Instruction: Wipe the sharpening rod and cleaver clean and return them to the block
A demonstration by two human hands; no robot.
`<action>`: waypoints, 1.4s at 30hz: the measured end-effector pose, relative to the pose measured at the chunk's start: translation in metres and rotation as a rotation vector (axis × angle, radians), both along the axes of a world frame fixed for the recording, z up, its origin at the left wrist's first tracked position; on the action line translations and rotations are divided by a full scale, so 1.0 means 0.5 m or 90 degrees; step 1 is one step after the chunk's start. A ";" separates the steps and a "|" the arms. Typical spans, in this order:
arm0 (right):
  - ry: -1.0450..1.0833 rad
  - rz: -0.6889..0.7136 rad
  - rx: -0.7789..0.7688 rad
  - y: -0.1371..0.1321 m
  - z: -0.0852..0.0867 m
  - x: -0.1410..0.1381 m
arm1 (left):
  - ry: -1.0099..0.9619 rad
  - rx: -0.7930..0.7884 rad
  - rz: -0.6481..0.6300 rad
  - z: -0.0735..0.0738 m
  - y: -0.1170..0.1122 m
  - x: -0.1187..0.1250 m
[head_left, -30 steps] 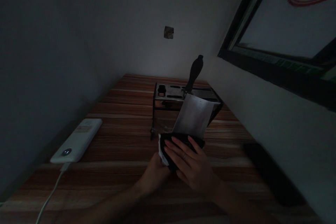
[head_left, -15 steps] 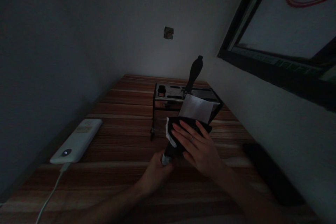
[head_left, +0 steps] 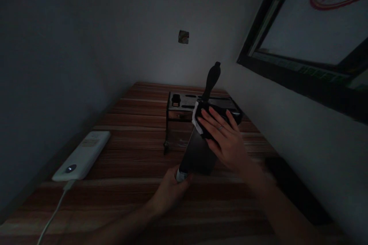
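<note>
My left hand is closed round the pale-ended handle of a cleaver. The wide blade slants up and away from me. Over the blade's far part lies a black cloth with a white edge, and my right hand holds it there, fingers laid long across it. A ring is on one finger. Cloth and fingers hide the blade's far end. Just behind is a metal knife rack with slots in its top, and one black-handled tool stands in it.
A white power bank with a lit display and a cable lies at the left of the striped wooden table. A dark flat object lies at the right. Walls close in the table, with a dark frame at the right.
My right hand has slid the cloth away from me along the blade, baring the part near the handle and covering the far end. My left hand has stayed almost still.
</note>
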State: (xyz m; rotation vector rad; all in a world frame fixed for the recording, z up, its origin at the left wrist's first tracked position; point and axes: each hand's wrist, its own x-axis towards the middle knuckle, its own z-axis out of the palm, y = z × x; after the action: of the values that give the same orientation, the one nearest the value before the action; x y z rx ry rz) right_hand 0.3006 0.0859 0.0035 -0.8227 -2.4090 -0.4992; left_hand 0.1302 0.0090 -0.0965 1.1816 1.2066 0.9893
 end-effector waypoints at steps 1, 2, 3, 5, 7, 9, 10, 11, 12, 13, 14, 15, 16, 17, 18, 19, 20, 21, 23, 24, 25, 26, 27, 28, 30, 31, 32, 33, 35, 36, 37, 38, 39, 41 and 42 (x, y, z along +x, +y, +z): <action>0.008 -0.003 0.005 0.004 0.003 0.000 | 0.003 -0.002 0.000 -0.002 0.000 0.000; 0.016 -0.006 0.010 0.008 0.006 -0.001 | 0.005 -0.004 -0.003 -0.003 0.000 -0.001; 0.023 -0.008 0.014 0.012 0.009 -0.001 | 0.006 -0.006 -0.006 -0.002 0.001 -0.001; 0.033 -0.008 0.020 0.018 0.015 -0.001 | 0.012 -0.005 -0.007 0.000 0.001 -0.002; 0.041 -0.010 0.022 0.022 0.021 -0.001 | 0.022 -0.001 -0.006 0.003 0.001 -0.002; 0.044 -0.012 0.020 0.024 0.025 -0.001 | 0.030 -0.009 -0.004 0.006 0.001 -0.003; 0.044 -0.013 0.017 0.024 0.027 -0.001 | 0.031 -0.014 -0.006 0.007 0.000 -0.003; 0.041 -0.014 0.015 0.025 0.028 -0.001 | 0.029 -0.017 -0.009 0.008 0.000 -0.003; 0.039 -0.013 0.016 0.025 0.028 -0.001 | 0.024 -0.017 -0.011 0.008 0.000 -0.002; 0.036 -0.013 0.017 0.025 0.028 -0.001 | 0.018 -0.014 -0.009 0.009 0.000 -0.002; 0.034 -0.013 0.019 0.025 0.027 0.000 | 0.013 -0.009 -0.009 0.009 0.000 -0.002; 0.032 -0.015 0.022 0.025 0.026 0.000 | 0.012 -0.007 -0.009 0.009 0.000 -0.002; 0.031 -0.017 0.025 0.025 0.024 0.000 | 0.013 -0.007 -0.008 0.009 0.000 -0.003; 0.030 -0.020 0.027 0.025 0.023 0.000 | 0.018 -0.008 -0.007 0.009 0.000 -0.003; 0.029 -0.024 0.028 0.024 0.021 0.001 | 0.023 -0.009 -0.008 0.008 0.000 -0.003; 0.026 -0.027 0.028 0.023 0.020 0.001 | 0.025 -0.009 -0.008 0.007 0.000 -0.003; 0.024 -0.027 0.029 0.021 0.018 0.001 | 0.024 -0.010 -0.007 0.006 0.000 -0.003; 0.021 -0.026 0.029 0.019 0.016 0.001 | 0.021 -0.012 -0.006 0.006 0.000 -0.003; 0.016 -0.021 0.027 0.013 0.011 0.002 | 0.018 -0.017 -0.003 0.005 -0.001 -0.002; 0.016 -0.017 0.026 0.009 0.007 0.002 | 0.018 -0.018 -0.004 0.006 -0.001 -0.002; 0.014 -0.014 0.023 0.005 0.003 0.002 | 0.018 -0.018 -0.005 0.008 -0.001 -0.002; 0.012 -0.011 0.019 0.001 -0.003 0.002 | 0.018 -0.015 -0.005 0.010 -0.001 -0.002; 0.010 -0.008 0.013 -0.004 -0.009 0.003 | 0.016 -0.011 -0.006 0.012 -0.001 -0.001; 0.008 -0.002 0.008 -0.009 -0.015 0.003 | 0.011 -0.007 -0.008 0.014 -0.001 -0.001; 0.004 0.010 -0.001 -0.021 -0.030 0.003 | 0.003 0.000 -0.008 0.017 0.000 -0.001; 0.004 0.015 -0.007 -0.027 -0.038 0.003 | 0.001 0.003 -0.005 0.019 0.000 -0.001; 0.004 0.020 -0.011 -0.034 -0.045 0.002 | 0.002 0.005 -0.002 0.020 0.000 -0.001; 0.004 0.024 -0.015 -0.040 -0.053 0.002 | 0.003 0.005 0.000 0.021 0.001 -0.001; 0.002 0.028 -0.022 -0.053 -0.066 -0.001 | 0.008 0.003 0.008 0.022 0.000 0.000; 0.000 0.030 -0.023 -0.060 -0.072 -0.002 | 0.008 0.001 0.011 0.021 0.000 0.001; -0.001 0.033 -0.022 -0.065 -0.077 -0.004 | 0.008 0.001 0.015 0.020 0.000 0.001; -0.002 0.035 -0.021 -0.070 -0.083 -0.005 | 0.006 0.002 0.019 0.018 0.000 0.001; -0.003 0.035 -0.022 -0.075 -0.088 -0.006 | 0.002 0.004 0.024 0.015 0.001 0.002; -0.008 0.041 -0.021 -0.082 -0.098 -0.008 | -0.011 0.016 0.023 0.007 0.001 0.001; -0.009 0.046 -0.019 -0.086 -0.102 -0.009 | -0.017 0.024 0.021 0.002 0.002 0.000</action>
State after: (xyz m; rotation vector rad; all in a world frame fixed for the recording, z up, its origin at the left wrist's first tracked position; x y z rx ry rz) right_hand 0.2959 0.0430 -0.0477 -0.7439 -2.4548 -0.4433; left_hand 0.1304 0.0100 -0.0956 1.1778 1.1937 1.0533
